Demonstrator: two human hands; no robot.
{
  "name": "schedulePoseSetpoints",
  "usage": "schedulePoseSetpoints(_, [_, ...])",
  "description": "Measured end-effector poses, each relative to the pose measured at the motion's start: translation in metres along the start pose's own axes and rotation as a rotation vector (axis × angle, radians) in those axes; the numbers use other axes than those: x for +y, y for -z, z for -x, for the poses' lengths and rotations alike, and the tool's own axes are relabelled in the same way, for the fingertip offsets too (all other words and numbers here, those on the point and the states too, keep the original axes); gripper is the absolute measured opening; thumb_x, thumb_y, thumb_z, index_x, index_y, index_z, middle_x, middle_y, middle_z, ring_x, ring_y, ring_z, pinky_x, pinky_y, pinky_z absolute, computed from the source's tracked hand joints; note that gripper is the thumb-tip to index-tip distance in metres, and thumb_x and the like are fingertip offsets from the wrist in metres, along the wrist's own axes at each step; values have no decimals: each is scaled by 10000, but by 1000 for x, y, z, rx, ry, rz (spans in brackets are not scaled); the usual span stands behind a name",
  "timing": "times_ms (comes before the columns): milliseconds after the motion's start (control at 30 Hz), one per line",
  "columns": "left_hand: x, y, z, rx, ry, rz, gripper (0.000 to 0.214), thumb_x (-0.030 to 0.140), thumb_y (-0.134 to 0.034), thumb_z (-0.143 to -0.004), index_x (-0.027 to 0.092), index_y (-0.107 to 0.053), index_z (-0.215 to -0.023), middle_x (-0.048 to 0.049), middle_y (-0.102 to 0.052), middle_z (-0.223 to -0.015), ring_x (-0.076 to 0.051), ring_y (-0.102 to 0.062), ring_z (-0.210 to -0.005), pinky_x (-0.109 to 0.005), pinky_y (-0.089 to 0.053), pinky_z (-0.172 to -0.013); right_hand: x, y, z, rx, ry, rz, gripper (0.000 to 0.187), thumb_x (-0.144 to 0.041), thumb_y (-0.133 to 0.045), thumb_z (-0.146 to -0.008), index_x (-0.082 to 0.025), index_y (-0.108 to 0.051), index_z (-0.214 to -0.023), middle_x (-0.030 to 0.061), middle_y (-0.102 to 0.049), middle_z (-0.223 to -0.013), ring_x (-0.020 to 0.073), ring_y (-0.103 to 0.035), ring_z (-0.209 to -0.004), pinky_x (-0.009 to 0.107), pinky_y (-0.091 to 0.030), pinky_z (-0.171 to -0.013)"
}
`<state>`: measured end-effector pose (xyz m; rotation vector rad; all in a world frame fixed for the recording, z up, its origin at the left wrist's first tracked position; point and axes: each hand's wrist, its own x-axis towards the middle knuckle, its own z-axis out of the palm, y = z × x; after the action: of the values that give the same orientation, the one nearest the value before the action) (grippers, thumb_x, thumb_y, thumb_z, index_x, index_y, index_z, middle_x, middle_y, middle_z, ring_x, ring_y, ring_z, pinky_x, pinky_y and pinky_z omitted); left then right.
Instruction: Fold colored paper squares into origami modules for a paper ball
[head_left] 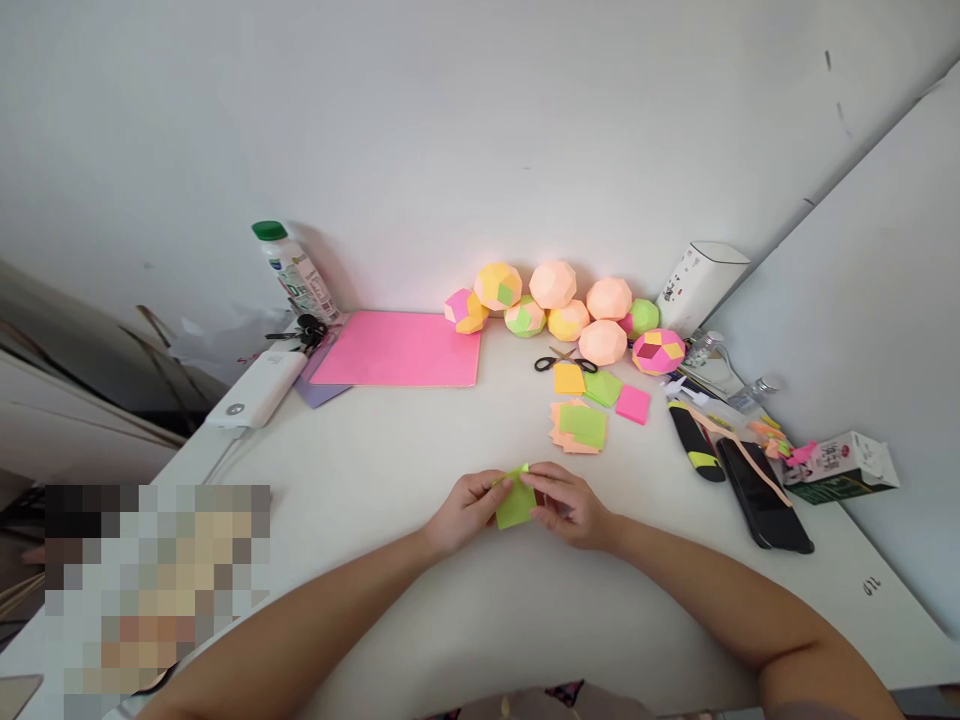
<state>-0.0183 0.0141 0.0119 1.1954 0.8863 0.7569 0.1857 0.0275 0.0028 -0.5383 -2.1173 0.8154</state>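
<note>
A green sticky note (514, 508) is held between both hands above the near part of the table. My left hand (466, 510) pinches its left side, thumb on top. At the upper right, my right hand (570, 505) grips the note's edge, which looks slightly bent there. A small dark red patch shows by the right fingers; I cannot make out what it is. Just beyond the hands lies a stack of peach notes with a green one on top (583, 426). Behind it are yellow (569, 378), green (603, 388) and pink note pads (633, 404).
Several folded paper balls (553, 286) line the wall, with black-handled scissors (566, 362) in front. A pink board (397, 348), bottle (296, 270) and white power bank (256, 388) are at left. A box cutter (696, 442), phone (763, 495) and milk carton (844, 467) lie right.
</note>
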Motion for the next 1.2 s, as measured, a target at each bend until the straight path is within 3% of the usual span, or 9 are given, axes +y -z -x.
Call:
schedulePoseSetpoints(267, [-5, 7, 0, 41, -7, -36, 530, 570, -316, -917, 138, -572, -748, -5, -516, -605, -121, -460, -551, -266, -385, -546, 0, 1, 2, 15, -73, -4, 404, -282, -498, -914, -203, -466, -1309, 144, -518, -1169, 93, -548, -644, 227, -502, -488])
schedulePoseSetpoints(400, [2, 3, 0, -10, -13, -25, 417, 553, -478, -864, 150, -577, -895, -3, -568, -681, -127, -525, -589, -247, -389, -540, -1, 1, 4, 33, -38, 61, 454, -236, -468, -915, -207, -390, -1362, 154, -480, -1221, 89, -544, -667, 218, -499, -505])
schedulePoseSetpoints(500, [6, 0, 0, 7, 26, -26, 416, 558, -491, -853, 151, -578, -879, -2, -591, -673, -125, -538, -572, -244, -384, -530, -1, 2, 3, 1, -16, 96, 482, -217, -484, -887, -192, -381, -1357, 158, -473, -1207, 95, -537, -679, 208, -488, -487])
schedulePoseSetpoints(767, [6, -1, 0, -2, 58, 25, 463, 603, -475, -841, 150, -571, -829, -9, -595, -621, -136, -550, -564, -261, -412, -540, 2, 0, -1, -15, 56, 171, 219, -269, -565, -873, -181, -570, -1073, 96, -535, -1007, 87, -522, -619, 215, -505, -520])
schedulePoseSetpoints(933, [4, 0, -1, -7, 51, -22, 491, 637, -475, -820, 154, -559, -804, -2, -584, -598, -134, -537, -544, -269, -425, -545, 2, 0, -1, -37, 10, 173, 177, -297, -526, -899, -163, -613, -974, 83, -551, -924, 96, -517, -616, 218, -481, -511])
schedulePoseSetpoints(1067, [4, 1, 0, -39, 16, -110, 461, 595, -438, -861, 158, -564, -786, -13, -601, -639, -132, -535, -579, -267, -433, -570, 0, 0, -3, 41, -79, 52, 167, -284, -525, -899, -157, -631, -880, 58, -570, -836, 73, -466, -523, 212, -442, -468])
schedulePoseSetpoints(1200, [6, 1, 1, -69, -26, -154, 374, 522, -471, -873, 162, -569, -871, -29, -632, -752, -134, -551, -636, -271, -448, -607, -3, 1, -7, 99, -170, -53, 186, -298, -542, -886, -158, -636, -809, 26, -574, -694, 93, -500, -538, 213, -435, -471])
